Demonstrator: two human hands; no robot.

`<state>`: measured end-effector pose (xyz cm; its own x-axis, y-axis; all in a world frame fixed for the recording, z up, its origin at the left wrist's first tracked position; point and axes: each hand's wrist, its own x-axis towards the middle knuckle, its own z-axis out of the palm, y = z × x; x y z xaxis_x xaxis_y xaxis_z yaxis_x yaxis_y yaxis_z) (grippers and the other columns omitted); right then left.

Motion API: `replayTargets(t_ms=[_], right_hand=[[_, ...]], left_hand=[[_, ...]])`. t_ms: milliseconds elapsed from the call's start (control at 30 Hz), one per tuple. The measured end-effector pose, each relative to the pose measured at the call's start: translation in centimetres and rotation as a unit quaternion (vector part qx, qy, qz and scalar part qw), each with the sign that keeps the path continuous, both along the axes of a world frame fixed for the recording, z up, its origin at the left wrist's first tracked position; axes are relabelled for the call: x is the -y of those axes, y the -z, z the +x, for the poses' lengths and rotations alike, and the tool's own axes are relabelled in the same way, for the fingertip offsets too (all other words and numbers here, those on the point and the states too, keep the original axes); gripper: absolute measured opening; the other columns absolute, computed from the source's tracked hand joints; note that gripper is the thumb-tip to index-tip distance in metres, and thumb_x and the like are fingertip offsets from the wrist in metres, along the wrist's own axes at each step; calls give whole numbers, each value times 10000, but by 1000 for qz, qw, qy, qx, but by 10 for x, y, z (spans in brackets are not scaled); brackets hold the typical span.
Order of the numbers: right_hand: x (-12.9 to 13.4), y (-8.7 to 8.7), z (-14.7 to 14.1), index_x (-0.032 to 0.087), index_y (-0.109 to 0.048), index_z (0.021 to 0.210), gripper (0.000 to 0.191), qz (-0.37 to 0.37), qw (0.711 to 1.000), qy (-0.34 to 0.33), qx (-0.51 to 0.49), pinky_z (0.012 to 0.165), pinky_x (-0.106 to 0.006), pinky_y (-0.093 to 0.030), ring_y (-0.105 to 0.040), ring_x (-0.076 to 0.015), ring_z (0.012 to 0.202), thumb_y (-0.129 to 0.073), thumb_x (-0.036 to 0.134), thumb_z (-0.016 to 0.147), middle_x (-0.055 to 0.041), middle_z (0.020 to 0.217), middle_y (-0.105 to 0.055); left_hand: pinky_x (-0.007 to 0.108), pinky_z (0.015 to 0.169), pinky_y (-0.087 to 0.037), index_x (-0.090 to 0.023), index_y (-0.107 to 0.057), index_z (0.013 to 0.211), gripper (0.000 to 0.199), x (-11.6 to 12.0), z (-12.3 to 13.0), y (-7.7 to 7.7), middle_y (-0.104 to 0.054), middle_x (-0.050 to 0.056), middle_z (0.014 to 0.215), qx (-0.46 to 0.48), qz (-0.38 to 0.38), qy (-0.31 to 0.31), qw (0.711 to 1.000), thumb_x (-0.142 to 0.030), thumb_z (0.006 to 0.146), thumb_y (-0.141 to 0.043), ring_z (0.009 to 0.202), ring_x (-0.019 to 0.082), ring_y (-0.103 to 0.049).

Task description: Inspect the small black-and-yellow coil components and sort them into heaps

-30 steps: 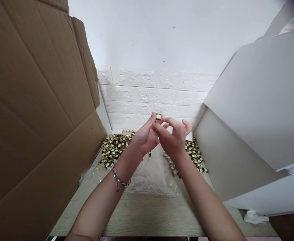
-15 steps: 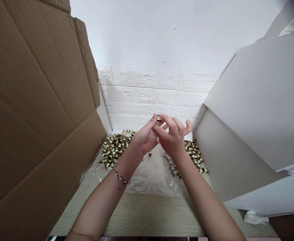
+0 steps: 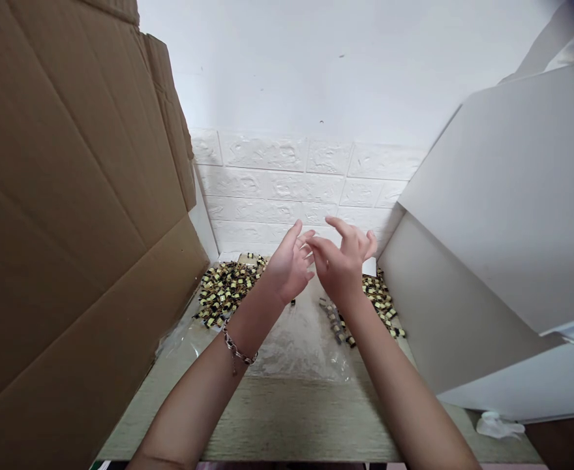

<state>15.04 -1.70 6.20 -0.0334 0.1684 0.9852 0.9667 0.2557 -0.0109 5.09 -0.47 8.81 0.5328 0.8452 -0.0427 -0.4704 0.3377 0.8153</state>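
Observation:
My left hand (image 3: pixel 289 267) is raised over the middle of the table, thumb up and fingers apart. Close against it on the right is my right hand (image 3: pixel 343 261), its index finger stretched away from the thumb. The right thumb reaches the left fingertips. No part shows between the fingers of either hand, though the left palm is partly hidden. Below and left of my hands lies a heap of small black-and-yellow coil-like parts (image 3: pixel 226 290) with copper-coloured leads. A second heap of the same parts (image 3: pixel 379 300) is behind my right wrist.
Clear plastic sheeting (image 3: pixel 301 346) covers part of the wooden table (image 3: pixel 297 418). A tall cardboard sheet (image 3: pixel 81 215) walls the left side, and a white panel (image 3: pixel 507 196) the right. White brick-pattern wall (image 3: pixel 267 183) stands behind. A crumpled white scrap (image 3: pixel 499 425) lies at the front right.
The small black-and-yellow part pinched between my fingertips is no longer in sight. My fingers have spread, with the right index finger lifting away from the left thumb.

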Motion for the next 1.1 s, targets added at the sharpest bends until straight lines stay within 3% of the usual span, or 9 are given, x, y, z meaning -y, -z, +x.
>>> replayTargets(t_ms=[67,167,333,533,733,833,933,1100], right_hand=[[3,-6,1,272,-620,720,84,-53,996,-34,-66,887,-432,-242,-474,-201,981,-562,215,739,-21,1071,-544],[8,-13,3,245,-630,717,45,-98,980,-96,-146,816,-362,-320,-510,-169,867,-586,255,724,-19,882,-582],[16,-22,8,209,-630,702,103,-142,943,-189,-233,726,-298,-371,-513,-135,723,-561,281,730,4,721,-600],[23,-32,16,170,-614,646,126,-232,876,-255,-338,591,-242,-376,-469,-101,590,-577,284,685,24,592,-557],[22,-34,23,162,-592,629,119,-251,864,-255,-355,577,-236,-379,-484,-100,583,-581,273,668,21,585,-563],[21,-34,23,166,-582,633,111,-257,862,-253,-355,580,-241,-388,-498,-106,592,-573,270,672,16,595,-578],[21,-33,22,172,-572,633,101,-256,866,-253,-348,597,-247,-398,-514,-114,615,-562,261,679,13,612,-587],[22,-32,19,173,-560,639,96,-260,865,-258,-342,604,-251,-410,-534,-123,633,-552,258,683,5,634,-592]], left_hand=[[383,871,-380,-244,-489,1044,452,1,1,-1,-477,70,1191,-31,21,-54,998,-578,764,-368,1179,229,-374],[426,945,-289,-273,-484,1066,403,0,3,0,-406,32,1279,-66,96,-113,987,-533,785,-360,1247,210,-272],[381,983,-262,-229,-486,1073,334,0,4,4,-413,28,1271,-117,251,-189,942,-404,797,-415,1228,195,-296],[356,989,-276,-211,-442,1134,393,11,1,3,-452,35,1216,-259,433,-243,829,-221,741,-443,1164,186,-362],[424,988,-226,-188,-381,1217,584,17,2,1,-423,87,1248,-389,538,-309,681,-379,695,-560,1168,238,-347],[424,973,-216,-206,-469,1136,507,17,3,3,-482,69,1200,-424,556,-362,617,-384,679,-596,1110,233,-406],[421,958,-201,-234,-539,1022,363,15,4,6,-536,32,1138,-435,563,-393,583,-388,699,-598,1050,210,-455],[430,935,-178,-262,-578,866,195,12,4,9,-603,-17,963,-444,563,-410,564,-388,719,-594,937,181,-508]])
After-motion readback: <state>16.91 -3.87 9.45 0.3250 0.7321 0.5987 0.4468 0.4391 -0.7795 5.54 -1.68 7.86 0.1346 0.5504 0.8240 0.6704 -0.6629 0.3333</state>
